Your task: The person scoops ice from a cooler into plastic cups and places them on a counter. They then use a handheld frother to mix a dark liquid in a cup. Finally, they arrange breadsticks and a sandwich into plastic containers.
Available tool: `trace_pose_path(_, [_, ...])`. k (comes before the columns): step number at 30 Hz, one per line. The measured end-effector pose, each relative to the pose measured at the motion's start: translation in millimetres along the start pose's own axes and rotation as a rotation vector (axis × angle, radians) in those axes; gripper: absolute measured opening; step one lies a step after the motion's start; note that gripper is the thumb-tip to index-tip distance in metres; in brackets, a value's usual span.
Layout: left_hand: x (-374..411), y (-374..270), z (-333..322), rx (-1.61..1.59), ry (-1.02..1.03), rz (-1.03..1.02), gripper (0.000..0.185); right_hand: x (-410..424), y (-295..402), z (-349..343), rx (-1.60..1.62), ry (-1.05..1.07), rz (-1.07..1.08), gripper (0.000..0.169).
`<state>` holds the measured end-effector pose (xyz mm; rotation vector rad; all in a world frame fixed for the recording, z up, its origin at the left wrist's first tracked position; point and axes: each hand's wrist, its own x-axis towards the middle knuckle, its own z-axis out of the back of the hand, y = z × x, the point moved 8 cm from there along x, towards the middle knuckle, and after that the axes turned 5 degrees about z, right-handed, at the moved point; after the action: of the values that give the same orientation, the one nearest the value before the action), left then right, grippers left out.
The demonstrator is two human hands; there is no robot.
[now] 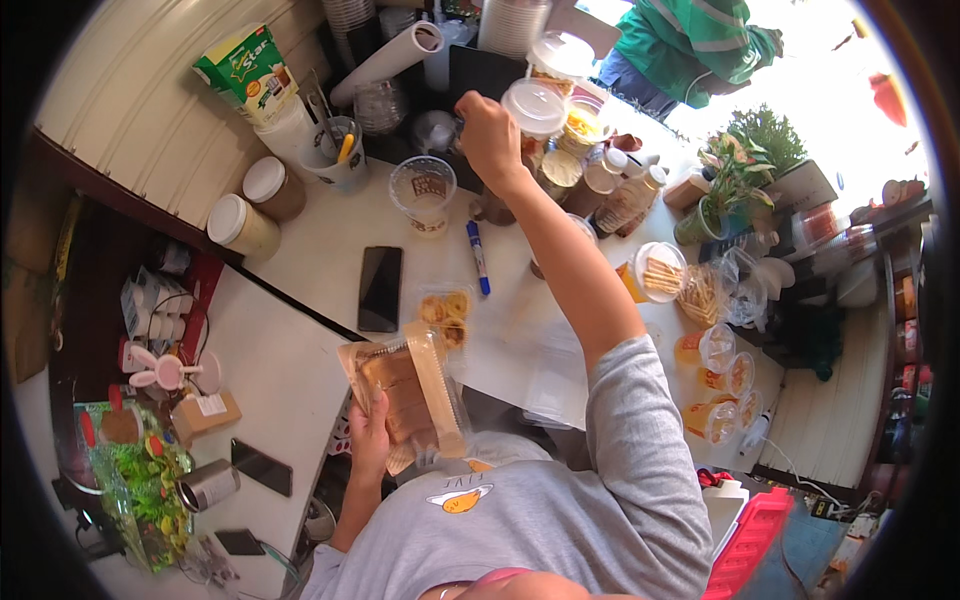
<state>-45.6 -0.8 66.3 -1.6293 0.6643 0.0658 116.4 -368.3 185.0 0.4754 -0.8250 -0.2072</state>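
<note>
My left hand (373,435) grips a clear plastic clamshell box (455,375) from its left side, low in front of my chest. Brown cake slices (399,397) show inside it, between tan paper bands. My right hand (489,139) is stretched out to the back of the counter, its fingers bent. It is beside a stack of clear plastic cups or lids (437,131) and a tub with a white lid (535,109). Whether those fingers hold anything is hidden. Past the box lies a small clear pack of round pastries (446,315).
On the white counter (322,217) are a phone (380,289), a blue marker (478,257) and a clear cup (422,191). Bottles (630,201) and a cup of sticks (656,274) stand to the right. A second phone (261,466) and a metal tumbler (208,485) lie left. Beyond the counter is a person in green (690,45).
</note>
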Motion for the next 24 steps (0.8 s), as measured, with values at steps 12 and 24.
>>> trace_pose_path(12, [49.2,-15.2,67.4,-0.045,-0.079,0.108,0.04,-44.0,34.3,77.4,-0.126,0.037,-0.258,0.014])
trace_pose_path(24, [54.2,-30.5,17.2,-0.076,0.075,0.144,0.041,23.6,-199.9,40.8,-0.643,0.753,-0.207,0.02])
